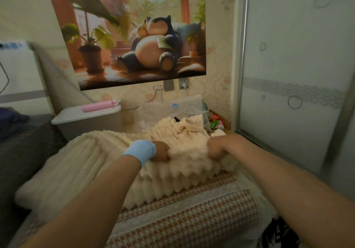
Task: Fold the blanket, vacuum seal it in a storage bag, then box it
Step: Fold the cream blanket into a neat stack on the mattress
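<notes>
My left hand [161, 151], a blue wristband [139, 151] behind it, digs curled fingers into the cream blanket [182, 173]. My right hand [217, 148] is fisted round a bunch of the same fleece just beside it. The blanket lies heaped across the houndstooth bed cover [184, 219]. Beyond it a clear storage bag [153, 113] sits crumpled near the wall, and to its left a lidded grey box [86, 123] carries a pink bottle [98, 105].
</notes>
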